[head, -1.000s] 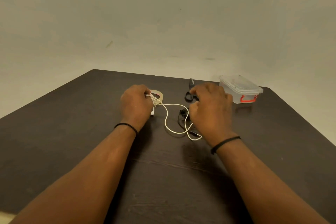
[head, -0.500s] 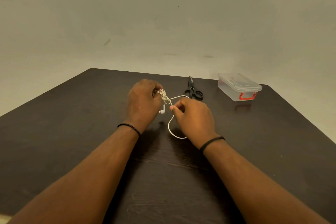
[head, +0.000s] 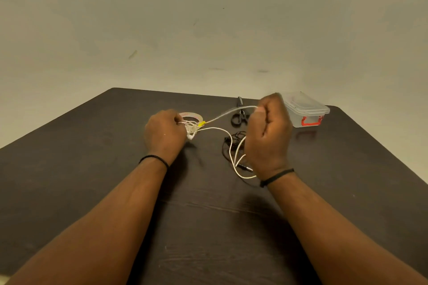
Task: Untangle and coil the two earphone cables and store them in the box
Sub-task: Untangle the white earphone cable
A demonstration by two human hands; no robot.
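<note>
My left hand [head: 165, 134] grips a small bundle of the white earphone cable [head: 220, 129], earbuds hanging just below its fingers. From the bundle one white strand runs up and right into my right hand [head: 268, 136], which pinches it in a raised fist. A slack white loop drops beneath that hand onto the table. The black earphone cable [head: 234, 140] lies in a loose heap under and left of my right hand. The clear box [head: 308, 111], lid on, red latch facing me, stands at the back right, partly hidden by my right hand.
Black scissors [head: 239, 117] lie between my hands and the box. A roll of tape [head: 192, 116] rests just behind my left hand. The dark table [head: 208, 227] ends at a pale wall beyond.
My right hand has moved right and upward, pulling a strand of the white cable out from the bundle. The black cable heap has come into view again. My left hand stayed put.
</note>
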